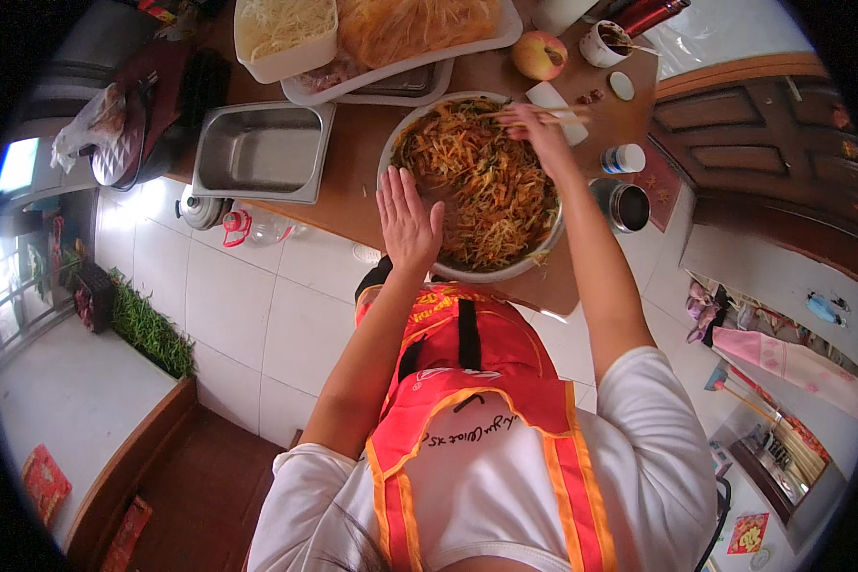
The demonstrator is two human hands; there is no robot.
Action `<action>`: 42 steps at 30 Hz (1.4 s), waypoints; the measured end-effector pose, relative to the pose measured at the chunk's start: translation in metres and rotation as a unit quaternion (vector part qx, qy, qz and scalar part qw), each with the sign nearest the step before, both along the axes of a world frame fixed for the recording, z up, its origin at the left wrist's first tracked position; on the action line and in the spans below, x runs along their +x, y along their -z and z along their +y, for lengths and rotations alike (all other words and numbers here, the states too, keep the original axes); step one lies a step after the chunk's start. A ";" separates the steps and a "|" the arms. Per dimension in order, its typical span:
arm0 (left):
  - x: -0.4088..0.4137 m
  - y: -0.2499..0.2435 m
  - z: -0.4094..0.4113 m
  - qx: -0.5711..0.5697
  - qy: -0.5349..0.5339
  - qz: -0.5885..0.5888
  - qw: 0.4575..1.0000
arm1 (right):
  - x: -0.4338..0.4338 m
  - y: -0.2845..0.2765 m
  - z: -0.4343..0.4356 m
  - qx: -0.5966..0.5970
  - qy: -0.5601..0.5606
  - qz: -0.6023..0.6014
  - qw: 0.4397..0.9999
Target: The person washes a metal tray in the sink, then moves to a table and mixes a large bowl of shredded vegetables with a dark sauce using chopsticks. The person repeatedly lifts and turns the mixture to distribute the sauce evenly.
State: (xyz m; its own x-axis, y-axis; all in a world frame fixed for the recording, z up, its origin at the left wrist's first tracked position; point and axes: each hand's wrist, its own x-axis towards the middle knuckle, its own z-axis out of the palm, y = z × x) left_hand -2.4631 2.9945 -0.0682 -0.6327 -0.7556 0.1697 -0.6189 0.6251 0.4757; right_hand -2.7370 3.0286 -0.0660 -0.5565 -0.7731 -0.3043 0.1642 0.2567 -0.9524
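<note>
A large round basin (513, 272) full of shredded vegetables (497, 186), orange and green strands mixed together, stands at the near edge of the table. My left hand (409, 220) lies flat against the basin's left rim, palm down, fingers extended and holding nothing. At the far right of the basin, my right hand (538, 136) grips a pair of wooden chopsticks (568, 114). The chopsticks lie roughly level over the rim, slightly blurred; their tips reach left over the vegetables. A white rectangular object (575, 134) lies partly beneath them.
Left of the basin sits a rectangular steel pan (257, 154). Behind are a white tub of pale shreds (289, 32) and a tray with a bag of orange shreds (415, 28). A peach (538, 56), a sauce cup (604, 46), a white-capped jar (623, 159) and a steel canister (625, 206) stand right.
</note>
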 end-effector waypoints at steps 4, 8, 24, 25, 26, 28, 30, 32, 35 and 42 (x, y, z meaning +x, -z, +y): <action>0.003 0.004 -0.002 -0.001 -0.010 0.020 1.000 | 0.037 0.005 -0.039 0.018 -0.182 -0.015 0.983; 0.005 0.005 -0.002 0.008 -0.013 0.033 0.999 | 0.059 -0.027 -0.015 -0.008 -0.330 0.040 0.943; 0.005 0.004 -0.002 0.000 0.005 -0.005 1.000 | 0.039 -0.116 0.128 0.172 -0.291 0.084 0.937; 0.004 0.004 -0.001 -0.001 0.008 -0.005 1.000 | 0.039 -0.100 0.132 0.186 -0.303 0.069 0.932; 0.003 0.003 -0.001 -0.002 0.010 -0.005 1.000 | 0.046 -0.075 0.134 0.179 -0.299 0.072 0.935; 0.002 0.003 0.000 -0.001 0.014 -0.009 1.000 | 0.068 -0.047 0.125 0.086 -0.285 0.073 0.952; 0.003 0.004 0.000 -0.003 0.014 -0.013 1.000 | 0.078 -0.031 0.109 0.088 -0.275 0.095 0.953; 0.005 0.003 0.000 -0.008 0.017 -0.017 1.000 | 0.083 -0.039 0.091 0.104 -0.247 0.100 0.958; 0.003 0.002 0.000 -0.016 0.021 -0.024 0.999 | 0.083 -0.026 0.093 -0.012 -0.101 0.042 0.994; 0.003 0.004 0.002 -0.020 0.018 -0.018 0.999 | 0.064 -0.082 0.104 -0.003 -0.004 0.119 0.993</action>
